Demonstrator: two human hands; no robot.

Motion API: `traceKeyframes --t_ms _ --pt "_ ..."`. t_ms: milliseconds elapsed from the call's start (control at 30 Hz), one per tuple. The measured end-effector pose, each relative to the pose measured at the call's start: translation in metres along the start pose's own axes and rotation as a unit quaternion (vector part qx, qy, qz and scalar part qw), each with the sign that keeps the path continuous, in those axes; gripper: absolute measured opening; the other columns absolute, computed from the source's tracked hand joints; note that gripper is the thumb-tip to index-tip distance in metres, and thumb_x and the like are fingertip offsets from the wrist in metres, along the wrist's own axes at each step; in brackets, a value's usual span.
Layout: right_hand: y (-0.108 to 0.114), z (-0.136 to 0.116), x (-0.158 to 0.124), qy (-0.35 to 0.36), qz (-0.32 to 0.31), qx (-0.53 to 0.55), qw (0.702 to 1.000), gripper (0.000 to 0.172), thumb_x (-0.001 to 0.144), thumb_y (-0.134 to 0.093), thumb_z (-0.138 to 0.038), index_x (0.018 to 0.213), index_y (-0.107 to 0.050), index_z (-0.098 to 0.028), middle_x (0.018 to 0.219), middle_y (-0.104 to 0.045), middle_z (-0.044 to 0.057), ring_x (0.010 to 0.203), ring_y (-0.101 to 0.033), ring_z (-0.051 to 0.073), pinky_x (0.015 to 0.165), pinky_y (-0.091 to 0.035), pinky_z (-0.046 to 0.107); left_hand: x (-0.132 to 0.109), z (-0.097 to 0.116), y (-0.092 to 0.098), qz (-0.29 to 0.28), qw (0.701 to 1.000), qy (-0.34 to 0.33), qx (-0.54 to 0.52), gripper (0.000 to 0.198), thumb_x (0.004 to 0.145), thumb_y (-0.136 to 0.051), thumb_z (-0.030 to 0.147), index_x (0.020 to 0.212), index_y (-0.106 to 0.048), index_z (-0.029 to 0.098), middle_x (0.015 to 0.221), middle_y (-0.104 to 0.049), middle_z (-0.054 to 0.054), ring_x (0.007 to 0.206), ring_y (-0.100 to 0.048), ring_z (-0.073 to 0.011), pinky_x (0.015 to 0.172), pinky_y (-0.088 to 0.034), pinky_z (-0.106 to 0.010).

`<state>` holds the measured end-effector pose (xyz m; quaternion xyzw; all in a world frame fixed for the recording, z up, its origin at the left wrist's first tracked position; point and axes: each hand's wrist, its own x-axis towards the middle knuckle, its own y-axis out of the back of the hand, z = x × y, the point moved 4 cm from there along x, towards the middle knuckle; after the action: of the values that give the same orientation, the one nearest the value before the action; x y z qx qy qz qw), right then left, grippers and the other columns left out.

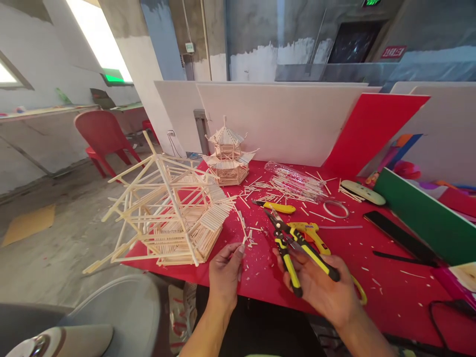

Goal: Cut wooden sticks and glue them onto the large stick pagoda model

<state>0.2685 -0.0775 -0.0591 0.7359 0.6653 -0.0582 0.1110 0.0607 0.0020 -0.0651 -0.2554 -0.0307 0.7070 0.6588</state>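
Note:
My left hand (226, 267) is closed in a pinch at the table's front edge, a short thin wooden stick (244, 240) between thumb and fingertips. To its right, my right hand (325, 285) holds a pair of pliers (284, 248) with black and yellow handles. The handles are spread apart and the jaws point away from me. A yellow glue gun (311, 234) lies just behind the pliers, partly covered by them. Left of my left hand stands an unfinished wooden-stick building frame (174, 213) with a partly slatted roof. A finished-looking small stick pagoda (226, 153) sits behind it.
On the red table (260, 292) lie a yellow utility knife (277, 207), loose sticks and a plastic bag of sticks (295, 181). Further right are a tape roll (335, 209), a black phone (397, 235) and a green board (427, 218). A grey stool (126, 307) stands at lower left.

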Motion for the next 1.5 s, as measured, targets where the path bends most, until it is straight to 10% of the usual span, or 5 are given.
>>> traceKeyframes --t_ms 267,600,1500 --pt "-0.059 -0.007 -0.020 -0.076 -0.130 0.081 0.985 0.056 0.070 -0.046 -0.022 0.122 -0.064 -0.020 0.113 -0.072 0.012 0.105 -0.068 0.030 0.093 -0.051 0.047 0.004 0.012 -0.003 -0.008 0.998 -0.055 0.042 0.036 0.058 -0.088 0.042 0.078 -0.076 0.015 0.049 -0.051 0.007 0.039 -0.033 -0.0029 0.038 -0.025 -0.016" --pt "-0.036 -0.010 -0.006 0.026 -0.076 -0.387 0.919 0.097 0.066 -0.050 -0.007 0.158 -0.018 -0.021 0.162 -0.021 0.007 0.149 -0.015 0.028 0.120 -0.024 0.051 0.003 0.024 -0.008 -0.031 0.992 -0.086 0.090 0.031 0.061 -0.086 0.043 0.074 -0.077 0.016 0.045 -0.048 0.006 0.042 -0.037 -0.0072 0.041 -0.028 -0.019" --pt "-0.033 -0.008 -0.009 0.048 -0.098 -0.394 0.912 0.102 0.066 -0.049 -0.007 0.159 -0.007 -0.020 0.164 -0.011 0.005 0.150 -0.009 0.030 0.120 -0.021 0.053 -0.019 0.058 -0.033 -0.147 0.853 -0.348 0.361 0.016 0.086 -0.063 0.022 0.073 -0.072 0.021 0.073 -0.064 -0.004 0.065 -0.059 -0.0170 0.063 -0.044 -0.024"
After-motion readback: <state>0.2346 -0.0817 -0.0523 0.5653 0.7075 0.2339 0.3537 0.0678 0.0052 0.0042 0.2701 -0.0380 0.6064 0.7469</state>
